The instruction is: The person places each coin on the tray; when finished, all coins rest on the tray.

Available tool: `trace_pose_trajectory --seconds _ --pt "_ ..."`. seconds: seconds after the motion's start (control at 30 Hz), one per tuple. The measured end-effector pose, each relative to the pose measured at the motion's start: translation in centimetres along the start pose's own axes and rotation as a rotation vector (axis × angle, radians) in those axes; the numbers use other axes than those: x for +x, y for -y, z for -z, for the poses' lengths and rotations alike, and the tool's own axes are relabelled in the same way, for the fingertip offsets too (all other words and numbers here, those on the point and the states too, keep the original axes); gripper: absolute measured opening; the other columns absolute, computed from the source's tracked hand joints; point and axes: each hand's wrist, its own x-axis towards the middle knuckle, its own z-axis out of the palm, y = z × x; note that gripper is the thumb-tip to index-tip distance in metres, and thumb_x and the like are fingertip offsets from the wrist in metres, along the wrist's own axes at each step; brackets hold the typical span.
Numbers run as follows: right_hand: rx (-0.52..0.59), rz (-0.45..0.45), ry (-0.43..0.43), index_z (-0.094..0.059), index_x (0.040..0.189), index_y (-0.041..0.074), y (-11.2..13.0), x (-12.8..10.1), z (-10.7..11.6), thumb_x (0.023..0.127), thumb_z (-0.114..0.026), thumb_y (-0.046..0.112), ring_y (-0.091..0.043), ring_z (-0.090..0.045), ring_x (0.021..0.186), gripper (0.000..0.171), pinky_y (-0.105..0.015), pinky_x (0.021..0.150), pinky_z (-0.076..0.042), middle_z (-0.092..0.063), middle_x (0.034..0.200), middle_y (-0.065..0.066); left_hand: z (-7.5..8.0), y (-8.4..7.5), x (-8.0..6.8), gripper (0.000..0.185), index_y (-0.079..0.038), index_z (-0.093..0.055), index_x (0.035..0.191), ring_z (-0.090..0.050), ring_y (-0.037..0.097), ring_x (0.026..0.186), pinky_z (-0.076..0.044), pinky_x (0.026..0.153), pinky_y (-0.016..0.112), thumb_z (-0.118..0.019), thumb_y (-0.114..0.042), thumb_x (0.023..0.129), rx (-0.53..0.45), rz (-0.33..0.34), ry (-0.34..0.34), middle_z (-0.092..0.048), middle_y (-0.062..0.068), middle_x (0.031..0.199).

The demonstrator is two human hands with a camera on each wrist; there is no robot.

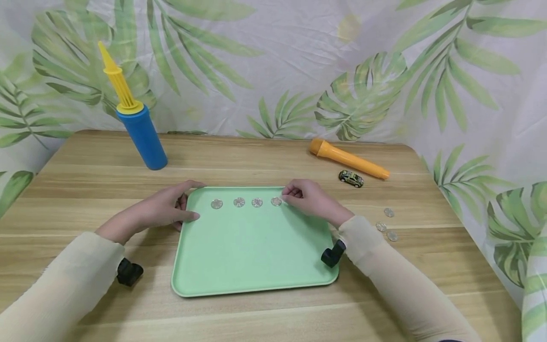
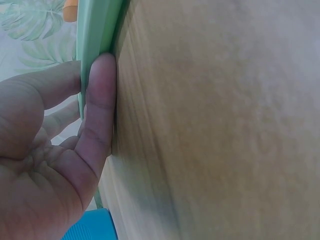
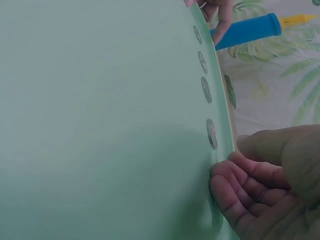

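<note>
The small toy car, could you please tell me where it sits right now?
In the head view the small toy car sits on the wooden table at the far right, just in front of the orange plastic torch, beyond the right hand.

I see a light wooden table (image 1: pixel 265 313) with plank-grain top, rounded far corners. Flat on it, centre: a pale green rectangular plastic tray (image 1: pixel 252 256) with raised rim. Far left stands a blue cylindrical balloon pump with a yellow handle (image 1: pixel 136 116), upright, slightly tilted in my view. Far right lies an orange plastic tube-shaped torch (image 1: pixel 348 159) on its side, angled; just in front of it a small dark toy car with yellow-green markings (image 1: pixel 351 178). Right of the tray, three small silver coins (image 1: pixel 386 224) lie on the bare wood, close together, apart from the tray's edge.
</note>
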Motion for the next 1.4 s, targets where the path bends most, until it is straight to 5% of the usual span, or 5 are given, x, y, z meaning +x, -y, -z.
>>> trace_pose_trajectory --seconds 0.3,0.53,0.8,1.07,1.4 --pt "0.050 -0.020 -0.103 -0.069 0.119 -0.002 -2.8 -3.3 2.4 0.105 -0.062 0.013 -0.023 -0.065 0.099 0.022 -0.028 0.086 -0.055 -0.071 0.110 -0.016 0.2 0.2 -0.1 0.079 -0.006 -0.029 0.163 -0.058 0.020 0.075 -0.062 0.062 0.030 -0.073 -0.011 0.098 0.007 0.007 -0.002 -0.051 0.011 0.090" --pt "-0.029 -0.086 -0.199 -0.067 0.121 -0.003 -5.8 -6.8 5.2 0.103 -0.065 0.013 -0.027 -0.066 0.104 0.024 -0.033 0.094 -0.055 -0.071 0.114 -0.019 0.3 0.0 -0.1 0.079 -0.004 -0.029 0.162 -0.057 0.020 0.076 -0.062 0.062 0.030 -0.073 -0.011 0.098 0.010 0.001 -0.005 -0.050 0.011 0.091" --pt "-0.116 -0.186 -0.265 -0.067 0.121 -0.005 -8.8 -10.5 8.0 0.104 -0.065 0.019 -0.025 -0.065 0.100 0.029 -0.019 0.083 -0.052 -0.071 0.113 -0.021 0.0 -0.1 -0.1 0.077 -0.006 -0.032 0.161 -0.056 0.021 0.078 -0.061 0.062 0.031 -0.074 -0.010 0.097 -0.001 -0.017 -0.008 -0.051 0.011 0.090" --pt "-0.173 -0.342 -0.263 -0.054 0.129 -0.010 -11.8 -12.9 10.2 0.105 -0.063 0.025 -0.042 -0.065 0.104 0.043 -0.044 0.084 -0.057 -0.064 0.118 -0.033 0.1 0.1 -0.1 0.078 -0.006 -0.030 0.162 -0.057 0.020 0.077 -0.062 0.063 0.031 -0.074 -0.011 0.097 0.012 -0.006 -0.009 -0.051 0.011 0.090" --pt "-0.187 -0.409 -0.212 -0.059 0.117 -0.012 -13.4 -13.7 11.1 0.101 -0.070 0.026 -0.032 -0.064 0.093 0.043 -0.028 0.074 -0.049 -0.067 0.104 -0.026 0.2 0.0 0.0 0.079 -0.006 -0.029 0.163 -0.058 0.020 0.075 -0.062 0.063 0.031 -0.074 -0.012 0.098 0.015 0.009 -0.006 -0.051 0.011 0.090"
